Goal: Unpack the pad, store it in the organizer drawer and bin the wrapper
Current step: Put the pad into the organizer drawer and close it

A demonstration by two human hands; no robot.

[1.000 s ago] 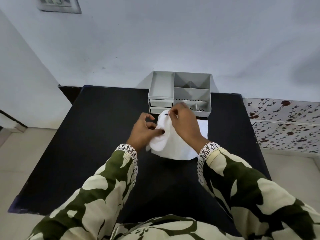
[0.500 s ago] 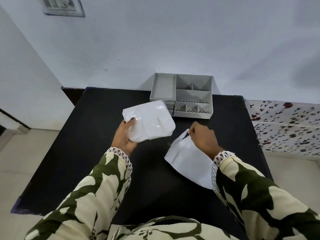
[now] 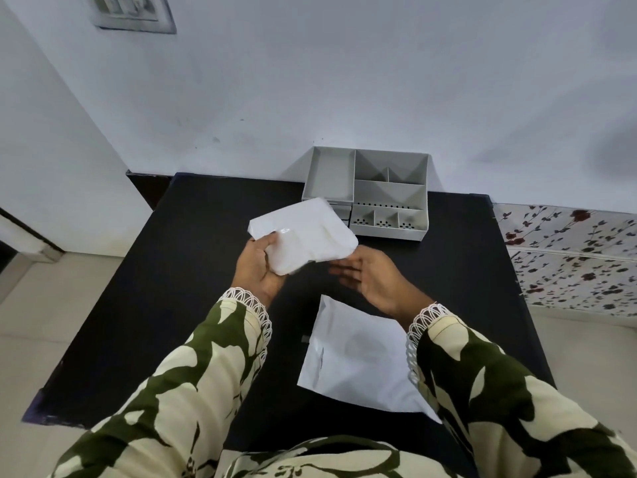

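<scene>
My left hand [image 3: 259,267] holds the white folded pad [image 3: 305,234] above the black table [image 3: 144,305], just in front of the grey organizer [image 3: 370,194]. My right hand [image 3: 370,276] is open, palm up, its fingertips close under the pad's right edge; whether they touch it I cannot tell. The empty white wrapper [image 3: 358,360] lies flat on the table below my right wrist, partly hidden by my sleeve. The pad hides the front of the organizer's small drawers at its lower left.
The organizer stands at the table's far edge against a pale wall [image 3: 344,81]. A floral patterned surface [image 3: 572,257] lies to the right of the table. Light floor tiles [image 3: 44,305] show on the left. No bin is in view.
My right hand let go of the wrapper, which now lies flat on the table, and rose open toward the pad. My left hand kept the pad and shifted slightly right.
</scene>
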